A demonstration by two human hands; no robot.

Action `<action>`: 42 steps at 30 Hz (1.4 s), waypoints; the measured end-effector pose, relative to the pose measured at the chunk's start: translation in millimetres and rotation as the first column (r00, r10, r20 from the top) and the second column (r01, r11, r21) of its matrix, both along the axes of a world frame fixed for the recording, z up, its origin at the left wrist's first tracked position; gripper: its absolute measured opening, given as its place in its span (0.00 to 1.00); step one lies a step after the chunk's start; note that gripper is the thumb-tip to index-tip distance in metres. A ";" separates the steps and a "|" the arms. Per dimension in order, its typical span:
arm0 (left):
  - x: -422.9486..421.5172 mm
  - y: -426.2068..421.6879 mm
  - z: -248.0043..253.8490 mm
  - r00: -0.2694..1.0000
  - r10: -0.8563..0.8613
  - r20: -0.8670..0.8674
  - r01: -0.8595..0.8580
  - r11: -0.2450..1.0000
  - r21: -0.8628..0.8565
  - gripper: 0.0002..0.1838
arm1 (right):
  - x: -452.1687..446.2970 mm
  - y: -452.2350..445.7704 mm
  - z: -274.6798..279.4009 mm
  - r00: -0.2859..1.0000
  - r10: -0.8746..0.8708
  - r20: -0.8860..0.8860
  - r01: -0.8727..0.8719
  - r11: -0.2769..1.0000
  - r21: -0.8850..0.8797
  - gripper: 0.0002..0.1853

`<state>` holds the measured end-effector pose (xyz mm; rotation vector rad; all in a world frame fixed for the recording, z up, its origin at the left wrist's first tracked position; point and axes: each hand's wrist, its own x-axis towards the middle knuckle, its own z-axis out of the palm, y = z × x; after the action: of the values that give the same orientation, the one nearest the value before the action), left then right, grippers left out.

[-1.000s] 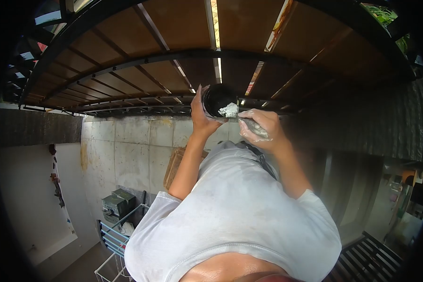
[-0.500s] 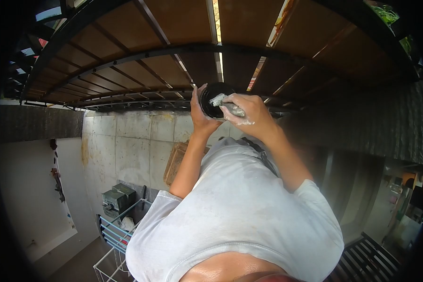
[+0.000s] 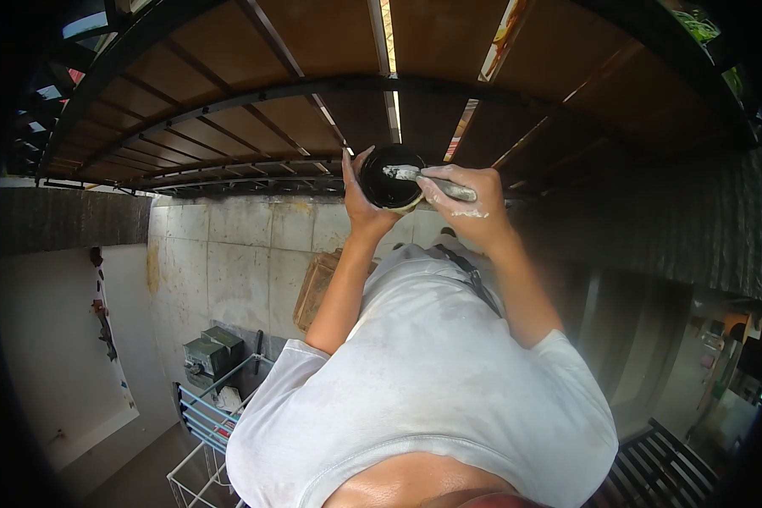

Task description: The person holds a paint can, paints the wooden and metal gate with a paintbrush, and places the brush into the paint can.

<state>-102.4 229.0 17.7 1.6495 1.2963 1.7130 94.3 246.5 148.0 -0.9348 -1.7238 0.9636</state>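
Note:
A round black bowl (image 3: 391, 188) rests in my left hand (image 3: 363, 196), which cups it from the side and below, thumb and fingers round its wall. My right hand (image 3: 476, 201) is closed on the handle of a short white-smeared tool (image 3: 405, 172). Its working end hangs over the inside of the bowl; I cannot make out whether it is a brush or a putty knife. White paste clings to the back of my right hand and to my left fingers. The bowl's inside looks dark.
A dark metal gate with brown panels (image 3: 337, 42) stands in front. Below lies a tiled floor (image 3: 239, 275) with a brown box-like thing (image 3: 315, 286). To the left are a green metal object (image 3: 214, 354) and a wire rack (image 3: 205, 415); a black slatted thing (image 3: 665, 464) is at lower right.
My right hand has drawn back to the right with the tool, whose end has shifted slightly up. More of the bowl's inside shows. My left hand stays about where it was.

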 end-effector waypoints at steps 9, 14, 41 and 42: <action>6.3 11.5 5.2 0.994 0.018 -0.104 -0.031 0.991 -0.129 0.84 | 40.8 -12.2 -30.5 0.740 -0.419 -0.526 0.044 0.811 -0.583 0.15; 7.7 13.1 -5.4 0.987 0.026 -0.161 -0.061 0.974 -0.218 0.84 | 62.0 -7.0 -57.6 0.579 -0.483 -0.657 0.027 0.816 -0.577 0.20; -11.3 11.4 -2.0 0.992 0.076 -0.098 -0.092 0.981 -0.172 0.73 | 109.5 38.4 -126.6 0.570 -0.444 -0.692 0.266 0.896 -0.356 0.18; -11.9 11.9 -2.7 0.994 0.067 -0.084 -0.080 0.982 -0.173 0.73 | 105.8 39.4 -124.2 0.592 -0.429 -0.682 0.244 0.902 -0.355 0.18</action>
<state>-114.3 240.9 15.0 1.5977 1.5162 1.5391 200.1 285.9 23.8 -0.7957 -0.6949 1.0881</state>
